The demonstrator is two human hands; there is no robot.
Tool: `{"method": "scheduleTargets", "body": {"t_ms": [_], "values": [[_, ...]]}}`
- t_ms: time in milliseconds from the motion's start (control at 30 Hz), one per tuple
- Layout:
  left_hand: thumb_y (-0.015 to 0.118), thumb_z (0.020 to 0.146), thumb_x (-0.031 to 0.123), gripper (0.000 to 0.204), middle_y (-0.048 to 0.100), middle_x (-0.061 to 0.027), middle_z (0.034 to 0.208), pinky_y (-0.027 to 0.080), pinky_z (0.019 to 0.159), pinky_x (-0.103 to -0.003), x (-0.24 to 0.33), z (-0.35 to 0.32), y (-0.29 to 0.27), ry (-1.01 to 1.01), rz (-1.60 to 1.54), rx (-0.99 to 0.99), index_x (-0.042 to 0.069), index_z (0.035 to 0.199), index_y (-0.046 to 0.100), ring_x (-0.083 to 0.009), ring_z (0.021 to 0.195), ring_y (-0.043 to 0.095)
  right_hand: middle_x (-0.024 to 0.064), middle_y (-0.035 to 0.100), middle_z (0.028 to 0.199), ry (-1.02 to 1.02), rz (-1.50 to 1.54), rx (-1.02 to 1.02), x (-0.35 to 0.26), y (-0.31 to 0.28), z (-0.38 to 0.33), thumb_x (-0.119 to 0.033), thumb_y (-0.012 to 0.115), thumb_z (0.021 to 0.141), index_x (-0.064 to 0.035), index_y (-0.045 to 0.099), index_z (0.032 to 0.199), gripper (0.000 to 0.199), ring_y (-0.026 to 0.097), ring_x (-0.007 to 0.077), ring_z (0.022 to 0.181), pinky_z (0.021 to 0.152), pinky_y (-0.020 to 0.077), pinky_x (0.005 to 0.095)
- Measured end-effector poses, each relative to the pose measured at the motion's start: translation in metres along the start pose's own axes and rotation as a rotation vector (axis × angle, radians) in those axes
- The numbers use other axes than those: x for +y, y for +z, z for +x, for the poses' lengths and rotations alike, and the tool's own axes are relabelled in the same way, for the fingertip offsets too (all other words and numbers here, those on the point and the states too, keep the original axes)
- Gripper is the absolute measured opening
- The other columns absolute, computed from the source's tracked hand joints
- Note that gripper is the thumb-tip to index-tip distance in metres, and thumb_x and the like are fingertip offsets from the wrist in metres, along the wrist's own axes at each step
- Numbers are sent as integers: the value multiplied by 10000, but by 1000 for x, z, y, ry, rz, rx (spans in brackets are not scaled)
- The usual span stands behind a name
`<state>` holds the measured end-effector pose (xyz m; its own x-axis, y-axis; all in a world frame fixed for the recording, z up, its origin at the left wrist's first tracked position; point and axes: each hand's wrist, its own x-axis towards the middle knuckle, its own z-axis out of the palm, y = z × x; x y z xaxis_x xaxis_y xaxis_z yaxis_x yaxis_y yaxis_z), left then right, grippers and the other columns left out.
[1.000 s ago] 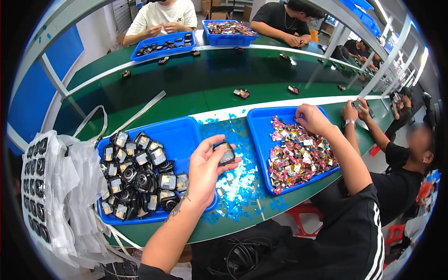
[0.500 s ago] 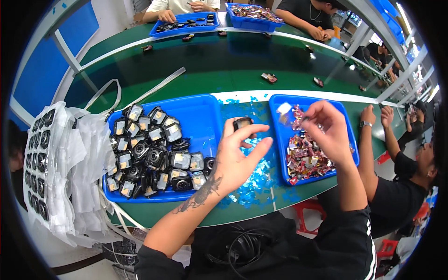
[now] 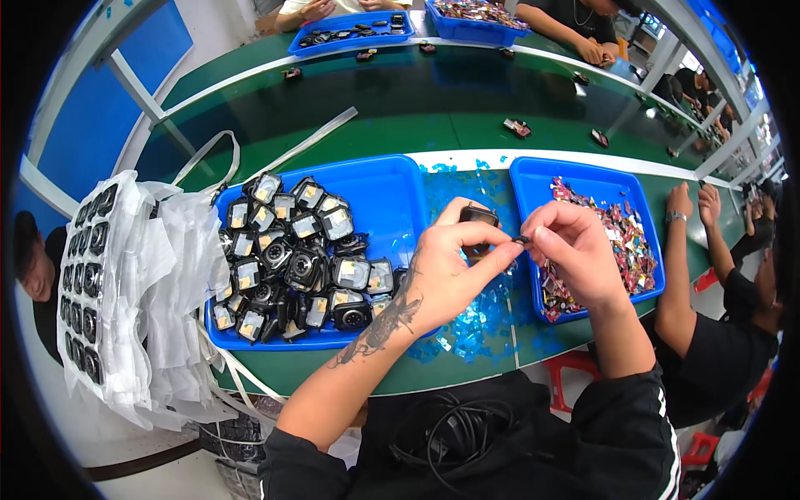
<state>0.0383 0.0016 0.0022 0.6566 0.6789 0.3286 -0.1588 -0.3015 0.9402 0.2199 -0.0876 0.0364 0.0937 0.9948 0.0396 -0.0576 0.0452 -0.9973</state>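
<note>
The left hand (image 3: 446,271) is raised over the green worktop (image 3: 400,117), its fingers (image 3: 492,250) curled around a small black module (image 3: 479,218) that shows just above the fingertips, held clear of the surface. The right hand (image 3: 571,250) meets it from the other side, thumb and forefinger pressed together on a tiny dark piece (image 3: 521,240) right at the edge of the module, the remaining fingers folded in behind. Directly beneath both sets of fingers lie scattered blue film scraps (image 3: 475,312) on the worktop. To the left of the left fingers sits a blue tray (image 3: 392,187) heaped with black modules (image 3: 296,262), many with pale square faces. To the right of the right fingers stands a second blue tray (image 3: 533,179) filled with small red and mixed-colour bits (image 3: 621,242). Farther left, well apart from the fingers, a stack of clear plastic sheets (image 3: 142,292) holds rows of black round parts. Beyond the right tray another person's forearm (image 3: 679,267) rests along the worktop edge. Across the worktop, far from the fingers, other people work at two more blue trays (image 3: 350,25).
</note>
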Motion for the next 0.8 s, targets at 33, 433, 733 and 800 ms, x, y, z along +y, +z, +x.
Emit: {"method": "scheduleTargets", "body": {"t_ms": [33, 433, 733, 800], "values": [[763, 800, 161, 158, 566, -110, 965, 503, 694, -320, 0, 0, 0, 29, 75, 26, 37, 890, 726, -214, 845, 615, -2, 636, 836, 17, -91, 16, -4, 3, 1, -83, 650, 902, 0, 647, 914, 84, 572, 48, 768, 693, 460, 202], [780, 739, 116, 145, 573, -107, 976, 511, 725, -370, 0, 0, 0, 387, 575, 136, 43, 827, 691, -271, 865, 624, -13, 554, 709, 121, -366, -101, 6, -1, 25, -204, 585, 946, -9, 614, 875, 209, 497, 61, 659, 598, 411, 238], [743, 827, 89, 102, 607, -82, 920, 487, 658, -227, -5, 11, -9, 45, 41, 433, -7, 834, 711, -109, 757, 607, 110, 639, 855, -207, -1466, -132, 7, 19, 29, -207, 694, 804, -66, 579, 946, 230, 650, 334, 827, 645, 506, 458], [731, 842, 84, 105, 609, -79, 891, 492, 663, -230, -5, 13, -10, -1, -117, 454, -17, 836, 707, -113, 769, 618, 121, 648, 879, -207, -1142, -214, 9, 31, 19, -265, 713, 804, -67, 615, 948, 264, 654, 339, 843, 680, 519, 459]]}}
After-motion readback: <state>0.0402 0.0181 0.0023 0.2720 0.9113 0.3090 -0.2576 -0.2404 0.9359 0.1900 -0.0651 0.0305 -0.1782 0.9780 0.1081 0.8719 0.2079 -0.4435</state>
